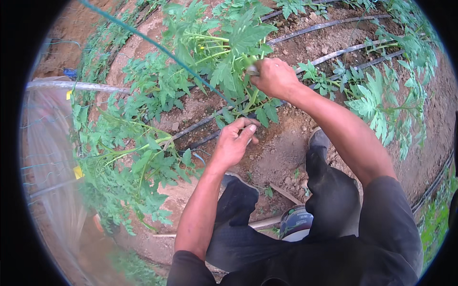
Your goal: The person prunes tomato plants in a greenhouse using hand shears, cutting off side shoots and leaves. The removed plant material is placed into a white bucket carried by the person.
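Observation:
My left hand (234, 143) pinches a thin strand between thumb and fingertips, low by the base of a tomato plant (254, 98). The strand appears to be the lower end of the green twine (171, 55), which slants down from the upper left past the leaves. Higher up, my right hand (275, 78) is closed at the same plant's upper stem, against its foliage. Something pale and blurred shows at the right thumb, too unclear to name. Leaves partly hide where the stem meets the right fingers.
Other tomato plants stand left (143, 157) and right (379, 103). Black drip hoses (322, 25) cross the soil. A dark labelled bucket (295, 220) sits between my legs, near wooden sticks (284, 193). Clear plastic sheeting (53, 150) and a pole (78, 85) are at the left.

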### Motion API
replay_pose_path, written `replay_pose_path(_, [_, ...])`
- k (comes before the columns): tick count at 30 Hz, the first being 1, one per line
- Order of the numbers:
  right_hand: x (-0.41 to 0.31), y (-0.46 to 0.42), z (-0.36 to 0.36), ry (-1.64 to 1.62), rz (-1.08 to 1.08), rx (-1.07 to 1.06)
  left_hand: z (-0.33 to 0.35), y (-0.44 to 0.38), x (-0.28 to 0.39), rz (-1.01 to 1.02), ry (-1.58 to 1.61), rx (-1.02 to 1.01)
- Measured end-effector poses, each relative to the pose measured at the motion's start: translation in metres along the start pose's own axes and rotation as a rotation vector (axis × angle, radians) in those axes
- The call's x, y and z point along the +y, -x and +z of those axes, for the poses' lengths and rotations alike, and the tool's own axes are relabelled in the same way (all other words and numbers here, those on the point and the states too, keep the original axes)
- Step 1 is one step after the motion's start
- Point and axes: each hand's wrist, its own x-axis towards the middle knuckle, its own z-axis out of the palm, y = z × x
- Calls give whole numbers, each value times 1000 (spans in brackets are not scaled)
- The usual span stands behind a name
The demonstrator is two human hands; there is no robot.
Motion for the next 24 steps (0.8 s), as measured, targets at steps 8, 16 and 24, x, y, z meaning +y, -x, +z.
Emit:
replay_pose_path(8, [-50,15,1,57,-199,-70,30,-73,-56,162,-136,282])
replay_pose_path(16, [-24,44,-1,-266,-54,-131,20,-71,-77,151,-89,265])
replay_pose_path(24, [13,73,29,-449,-186,-198,10,-74,-77,210,-154,197])
